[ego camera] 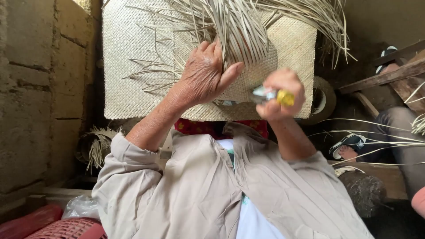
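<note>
The left hand (pixel 204 73) is pressing flat, fingers together, on the loose strips (pixel 241 26) over the woven mat (pixel 133 66) — the right hand (pixel 280 95) is gripping a yellow-handled knife (pixel 271 95) just beside it.

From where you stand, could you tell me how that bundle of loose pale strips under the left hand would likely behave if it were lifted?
The loose strips would probably flop and fan out: their free ends already splay and droop in all directions. They look thin and dry, so likely light and easily creased. Where the left hand presses them against the woven mat they appear joined to it, so the mat may come along.
</note>
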